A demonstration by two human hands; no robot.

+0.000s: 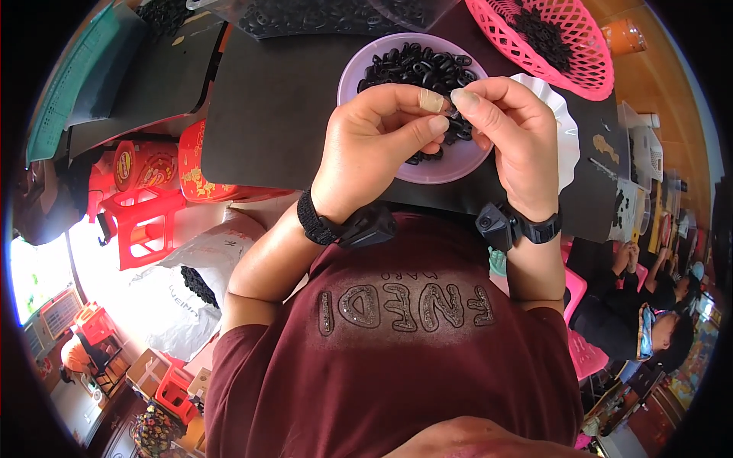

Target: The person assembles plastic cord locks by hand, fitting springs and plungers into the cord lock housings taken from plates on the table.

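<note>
Head view: the left hand and right hand, fingertips nearly meeting, pinch a small dark piece, largely hidden between them, above the lilac bowl. The bowl, containing loose black parts, stands by the near edge of the black table; a pink basket lies farther off, to the bowl's right.

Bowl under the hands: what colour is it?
The bowl is light purple, seen best in the head view.

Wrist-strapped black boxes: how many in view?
2: one black box on the left wristband, another black box on the right wristband. Any on the background people would be too small to tell.
</note>
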